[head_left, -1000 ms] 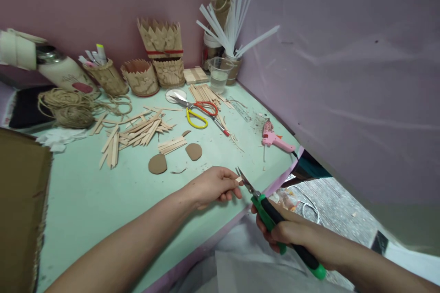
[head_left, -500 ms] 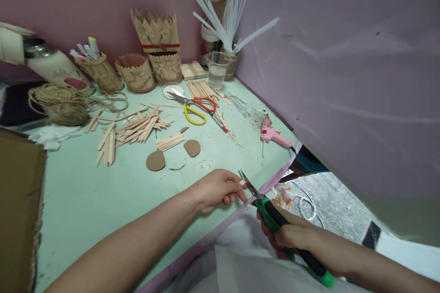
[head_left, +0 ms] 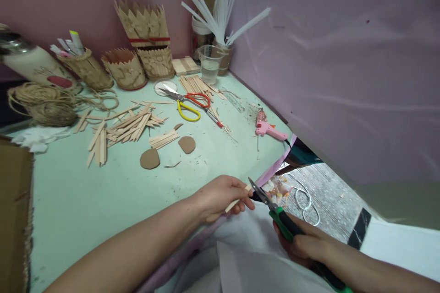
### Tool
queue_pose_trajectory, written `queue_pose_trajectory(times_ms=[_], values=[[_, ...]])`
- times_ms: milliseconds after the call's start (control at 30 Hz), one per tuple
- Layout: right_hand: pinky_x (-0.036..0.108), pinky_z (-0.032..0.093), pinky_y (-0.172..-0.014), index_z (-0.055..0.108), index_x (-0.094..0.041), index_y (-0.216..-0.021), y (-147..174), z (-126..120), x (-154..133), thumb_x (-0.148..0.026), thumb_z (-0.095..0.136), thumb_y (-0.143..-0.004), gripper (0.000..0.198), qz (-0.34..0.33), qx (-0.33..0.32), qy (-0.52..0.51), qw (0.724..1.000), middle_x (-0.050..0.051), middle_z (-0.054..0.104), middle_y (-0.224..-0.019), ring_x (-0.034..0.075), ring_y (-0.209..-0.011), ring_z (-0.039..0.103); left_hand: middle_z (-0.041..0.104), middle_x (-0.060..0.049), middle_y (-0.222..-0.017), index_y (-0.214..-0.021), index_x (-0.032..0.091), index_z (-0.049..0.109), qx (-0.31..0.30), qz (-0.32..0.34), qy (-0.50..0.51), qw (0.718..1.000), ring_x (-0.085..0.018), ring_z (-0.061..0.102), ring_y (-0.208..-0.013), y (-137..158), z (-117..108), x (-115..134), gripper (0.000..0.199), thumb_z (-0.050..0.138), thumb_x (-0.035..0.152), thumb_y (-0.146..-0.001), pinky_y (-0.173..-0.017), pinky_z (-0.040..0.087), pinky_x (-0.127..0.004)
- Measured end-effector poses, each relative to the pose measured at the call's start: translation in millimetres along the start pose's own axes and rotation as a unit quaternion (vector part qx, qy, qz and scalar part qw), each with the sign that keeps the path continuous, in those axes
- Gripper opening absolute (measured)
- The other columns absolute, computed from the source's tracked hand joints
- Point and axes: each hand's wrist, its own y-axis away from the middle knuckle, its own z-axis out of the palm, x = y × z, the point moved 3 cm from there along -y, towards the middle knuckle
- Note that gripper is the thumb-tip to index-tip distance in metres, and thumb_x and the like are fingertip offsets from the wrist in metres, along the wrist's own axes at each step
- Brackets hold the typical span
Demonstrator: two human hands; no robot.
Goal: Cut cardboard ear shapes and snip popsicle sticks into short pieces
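Observation:
My left hand [head_left: 223, 196] pinches a thin flat wooden stick [head_left: 232, 205] over the table's front edge. One end of the stick shows below my fingers, and its other end pokes out near the blades. My right hand [head_left: 304, 243] is wrapped round the green-and-black handles of a pair of snips [head_left: 283, 220]. Their metal blades point up and left, close to the upper stick end; I cannot tell whether they touch it. Further in on the table lie two brown rounded cardboard pieces [head_left: 150, 159] and a small row of flat sticks [head_left: 164, 138].
A heap of wooden sticks [head_left: 132, 126] lies mid-left. Scissors [head_left: 187, 100] with red and yellow handles rest behind. A pink glue gun [head_left: 270, 131] sits near the right edge. Twine [head_left: 48, 105], stick-covered holders [head_left: 125, 71] and a cup of liquid [head_left: 209, 68] line the back.
The snips and my right hand have moved slightly right and down. More of the stick now shows below my left fingers. The whole view has shifted a little.

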Motion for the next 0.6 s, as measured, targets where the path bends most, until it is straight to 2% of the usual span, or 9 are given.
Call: queue_pose_trajectory(times_ms=[100,167,267,367,500,600], values=[[0.024,0.024,-0.050,0.047,-0.020,-0.083,-8,2,-2,-0.024,0.054,-0.065,0.019,-0.040,-0.037,-0.072,0.996,-0.004,0.041,-0.069,0.009,-0.056,0.031,0.069,-0.007,-0.076,-0.076,0.013,0.062,0.026,0.078,-0.002,0.997,-0.010,0.056,-0.061,8,-1,13,0.022,0.068,0.033,-0.072,-0.058,0.038,-0.022],[0.023,0.025,-0.050,0.047,-0.020,-0.082,-15,4,-3,-0.026,0.055,-0.064,0.021,-0.058,-0.067,-0.136,0.987,-0.004,0.039,-0.068,0.009,-0.056,0.031,0.068,-0.006,-0.081,-0.076,0.012,0.064,0.056,0.145,-0.024,0.988,-0.008,0.053,-0.063,12,-3,21,0.021,0.067,0.033,-0.074,-0.062,0.038,-0.022],[0.024,0.027,-0.051,0.049,-0.019,-0.084,-26,6,-4,-0.022,0.056,-0.063,0.022,-0.069,-0.091,-0.210,0.971,-0.004,0.040,-0.070,0.009,-0.056,0.033,0.061,0.001,-0.070,-0.080,0.013,0.066,0.094,0.206,-0.027,0.974,-0.006,0.044,-0.056,14,-9,29,0.020,0.068,0.033,-0.075,-0.058,0.034,-0.021],[0.024,0.030,-0.052,0.053,-0.018,-0.086,-37,9,-5,-0.018,0.057,-0.063,0.024,-0.092,-0.109,-0.250,0.958,-0.002,0.044,-0.073,0.009,-0.057,0.035,0.054,0.003,-0.064,-0.080,0.013,0.064,0.121,0.227,0.041,0.965,-0.005,0.047,-0.057,13,-17,35,0.019,0.069,0.031,-0.075,-0.057,0.037,-0.019],[0.027,0.034,-0.054,0.056,-0.019,-0.095,-46,12,-12,-0.020,0.060,-0.063,0.033,-0.145,-0.118,-0.279,0.942,0.000,0.049,-0.077,0.011,-0.059,0.040,0.059,0.000,-0.071,-0.077,0.014,0.057,0.179,0.236,0.152,0.943,-0.007,0.058,-0.065,12,-28,40,0.014,0.070,0.019,-0.073,-0.070,0.048,-0.021],[0.030,0.037,-0.059,0.054,-0.020,-0.094,-46,14,-20,-0.020,0.060,-0.063,0.032,-0.179,-0.103,-0.235,0.950,0.001,0.051,-0.082,0.014,-0.065,0.044,0.059,0.000,-0.071,-0.075,0.015,0.053,0.222,0.235,0.196,0.926,-0.007,0.061,-0.066,12,-34,39,0.014,0.066,0.011,-0.074,-0.074,0.051,-0.021]])
